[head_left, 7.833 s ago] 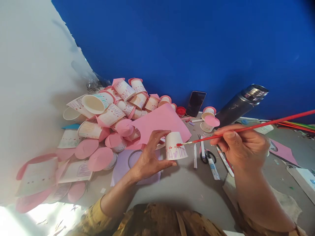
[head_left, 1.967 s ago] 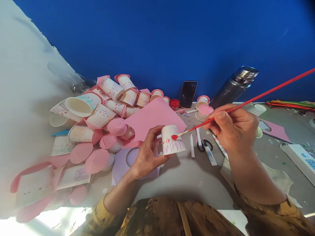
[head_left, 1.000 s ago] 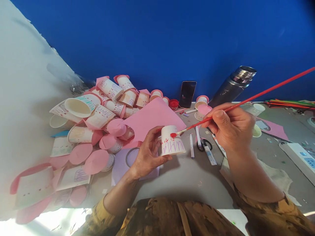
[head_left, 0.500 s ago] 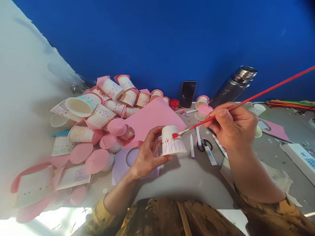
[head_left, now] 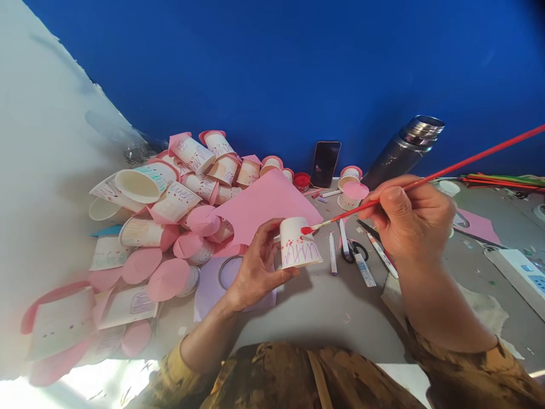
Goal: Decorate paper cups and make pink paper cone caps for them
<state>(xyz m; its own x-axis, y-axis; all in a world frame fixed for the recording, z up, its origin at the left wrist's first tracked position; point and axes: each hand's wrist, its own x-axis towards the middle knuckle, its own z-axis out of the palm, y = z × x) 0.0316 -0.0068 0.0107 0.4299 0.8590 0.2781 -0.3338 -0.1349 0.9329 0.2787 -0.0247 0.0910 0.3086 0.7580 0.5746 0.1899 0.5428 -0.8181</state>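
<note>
My left hand point(head_left: 255, 267) grips an upside-down white paper cup point(head_left: 297, 245) above the grey table; the cup bears purple zigzag lines and small red marks. My right hand point(head_left: 411, 218) pinches a long red paintbrush point(head_left: 426, 179). The brush's red, paint-loaded tip touches the cup's upper right side.
A heap of decorated cups with pink paper discs point(head_left: 179, 193) lies left. A pink paper sheet point(head_left: 264, 204) sits behind the cup. Markers and scissors point(head_left: 353, 250), a red paint pot point(head_left: 302, 180), a phone point(head_left: 326, 163) and a steel flask point(head_left: 404, 150) stand nearby. A power strip point(head_left: 519, 272) lies right.
The cup has turned slightly in my left hand and more red marks show on it. The brush tip has shifted a little right and up along the cup's side.
</note>
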